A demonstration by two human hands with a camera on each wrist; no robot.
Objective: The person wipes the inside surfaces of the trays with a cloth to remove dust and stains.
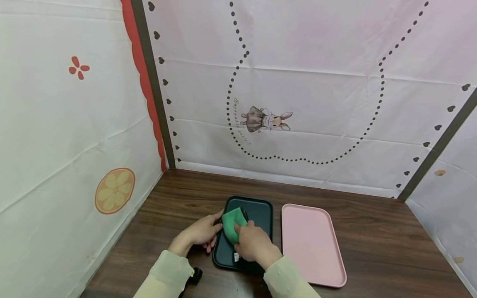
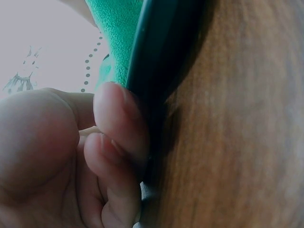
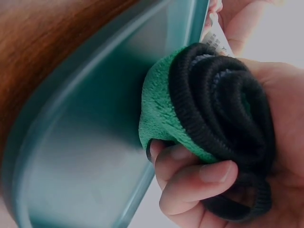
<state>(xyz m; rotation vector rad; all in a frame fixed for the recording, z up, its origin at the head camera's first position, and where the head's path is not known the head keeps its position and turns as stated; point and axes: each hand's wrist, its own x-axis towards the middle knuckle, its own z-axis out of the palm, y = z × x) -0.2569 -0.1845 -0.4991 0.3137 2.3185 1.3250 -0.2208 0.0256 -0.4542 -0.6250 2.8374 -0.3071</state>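
A dark teal tray (image 1: 258,211) lies on the table, turned lengthwise away from me. On its left rim, my left hand (image 1: 199,231) holds the edge; the left wrist view shows curled fingers (image 2: 116,111) against the tray's side. My right hand (image 1: 255,244) grips a folded green cloth (image 1: 232,223) with black edging and presses it against the tray's inner surface. In the right wrist view the cloth (image 3: 159,107) is bunched into several folds, with fingers (image 3: 194,185) curled around it. A white label (image 1: 237,257) shows below the cloth.
To the right of the dark tray, a pink tray (image 1: 311,244) lies on the brown wood-grain table (image 1: 376,231). Printed white cloth walls (image 1: 316,103) enclose the table at the back and sides. A black strap piece (image 1: 195,275) is by the left wrist.
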